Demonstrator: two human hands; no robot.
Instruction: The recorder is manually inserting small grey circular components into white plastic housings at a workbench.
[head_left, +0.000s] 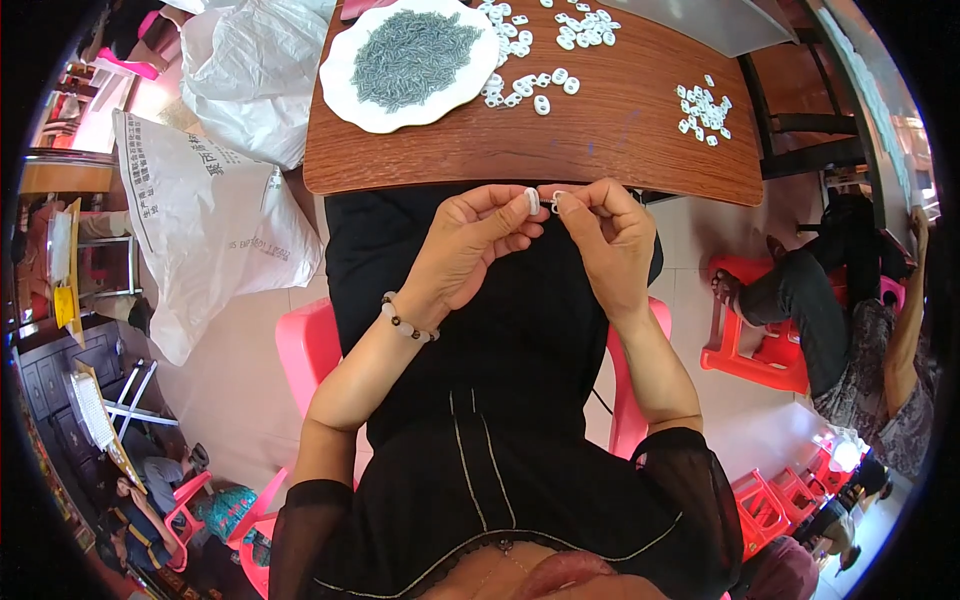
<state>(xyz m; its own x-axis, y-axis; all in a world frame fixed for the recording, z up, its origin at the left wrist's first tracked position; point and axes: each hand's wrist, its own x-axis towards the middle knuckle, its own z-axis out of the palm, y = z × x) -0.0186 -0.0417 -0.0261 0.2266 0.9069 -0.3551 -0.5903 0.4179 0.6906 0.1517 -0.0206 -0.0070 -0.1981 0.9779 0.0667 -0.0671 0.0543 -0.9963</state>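
Above my lap, just off the near edge of the table, my left hand [485,225] pinches a small white plastic piece [532,201] between thumb and fingers. Close beside it, my right hand [612,235] pinches another small white piece [557,201]. A thin dark bit shows in the narrow gap between the two pieces; whether it joins them is too small to tell. On the brown wooden table [430,160] stands a white scalloped plate [345,95] heaped with small grey rod-like parts [415,60]. Loose white two-holed pieces [541,104] lie right of the plate.
More white pieces form a pile [588,30] at the far side and another pile [705,112] at the table's right. Large white sacks [220,220] stand left of the table. A person sits on a red stool [760,350] at right; others sit farther off.
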